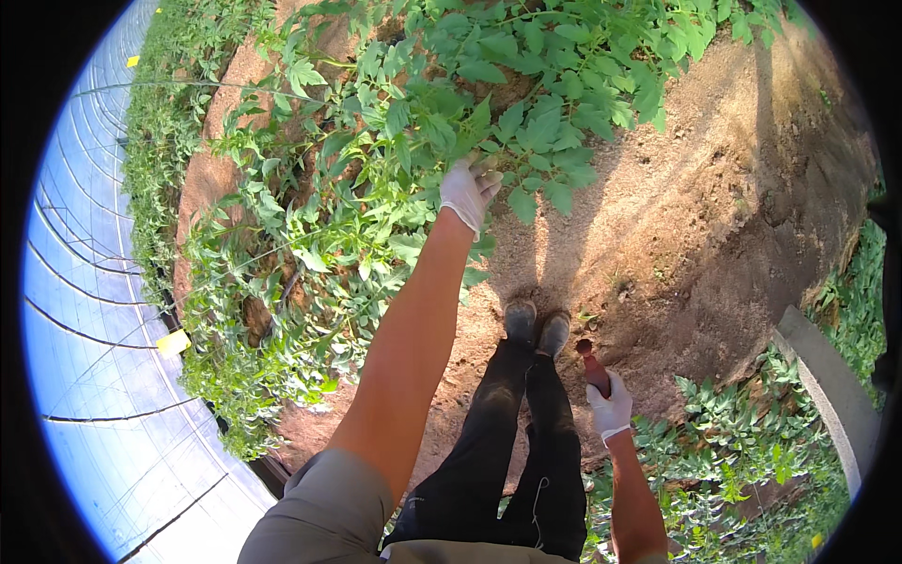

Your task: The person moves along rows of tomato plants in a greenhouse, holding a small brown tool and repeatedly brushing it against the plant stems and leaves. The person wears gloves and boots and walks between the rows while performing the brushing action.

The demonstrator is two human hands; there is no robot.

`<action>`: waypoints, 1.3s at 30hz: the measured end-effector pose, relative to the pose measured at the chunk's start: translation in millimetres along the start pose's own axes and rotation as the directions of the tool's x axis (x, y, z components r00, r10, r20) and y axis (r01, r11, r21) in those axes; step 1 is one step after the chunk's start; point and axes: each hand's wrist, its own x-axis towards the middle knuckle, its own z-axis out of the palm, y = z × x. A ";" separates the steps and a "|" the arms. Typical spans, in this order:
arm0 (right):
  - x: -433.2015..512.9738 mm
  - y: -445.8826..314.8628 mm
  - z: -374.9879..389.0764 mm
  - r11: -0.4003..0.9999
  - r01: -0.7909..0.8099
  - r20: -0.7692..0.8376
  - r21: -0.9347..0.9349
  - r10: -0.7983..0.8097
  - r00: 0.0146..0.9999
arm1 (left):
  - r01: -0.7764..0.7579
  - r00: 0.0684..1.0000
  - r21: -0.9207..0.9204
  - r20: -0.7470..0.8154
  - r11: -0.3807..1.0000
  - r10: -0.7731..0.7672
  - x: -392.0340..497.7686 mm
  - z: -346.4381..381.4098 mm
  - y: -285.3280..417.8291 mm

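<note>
My left hand (472, 189), in a thin white glove, reaches into the edge of a leafy green tomato plant (542, 134). Its fingers are partly curled among the leaves, and whether they grip a stem is hidden by foliage. Lower down, beside my right leg, my right hand (612, 405) wears a matching glove. It is closed around a dark red handheld tool (595, 372) whose narrow neck ends in a round, dark head. That head points away from me, over the bare soil near my boots.
I stand on a sandy soil path (655, 233) between plant rows. More plants (747, 437) grow at the lower right, near a grey curved post or band (835, 395). Strings (204, 83) cross the left row. A yellow card (173, 343) hangs by the plastic greenhouse wall (91, 282).
</note>
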 end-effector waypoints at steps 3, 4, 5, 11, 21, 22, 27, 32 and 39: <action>-5.4 2.9 11.8 0.998 -0.039 0.048 0.049 0.036 0.998 | -0.009 0.998 -0.216 0.059 0.976 0.023 38.2 -15.6 1.4; -8.3 2.7 14.1 1.000 -0.012 0.027 0.015 0.011 1.000 | 0.013 0.993 -0.316 0.116 0.949 0.025 43.5 -15.2 4.8; -9.8 2.0 15.0 1.000 -0.017 0.033 0.010 0.017 0.999 | 0.038 0.985 -0.411 0.170 0.911 0.036 49.3 -13.0 8.0; -3.0 -12.7 11.6 0.996 -0.044 0.043 -0.074 0.047 0.998 | 0.110 0.964 -0.558 0.261 0.823 0.048 73.8 -7.1 28.7; 21.4 -34.0 29.5 0.998 -0.055 0.095 -0.035 0.059 0.994 | -0.611 0.757 0.021 0.307 0.792 0.576 140.9 -59.3 -4.0; 23.8 -26.4 27.5 0.996 -0.091 0.032 -0.020 0.092 0.995 | -0.278 0.849 -0.278 0.376 0.920 0.370 106.4 -13.6 -2.5; 24.9 -43.4 44.2 0.997 -0.071 0.098 -0.010 0.071 0.993 | -0.062 0.878 -0.366 0.423 0.928 0.225 94.6 -58.3 23.2; 21.3 -33.7 51.7 0.995 -0.102 0.115 0.016 0.099 0.988 | -0.070 0.898 -0.243 0.407 0.968 0.167 101.9 -80.6 20.8; 18.9 -25.7 49.1 0.992 -0.125 0.113 0.029 0.121 0.986 | -0.390 0.892 0.921 0.376 0.010 0.250 33.0 -22.8 46.8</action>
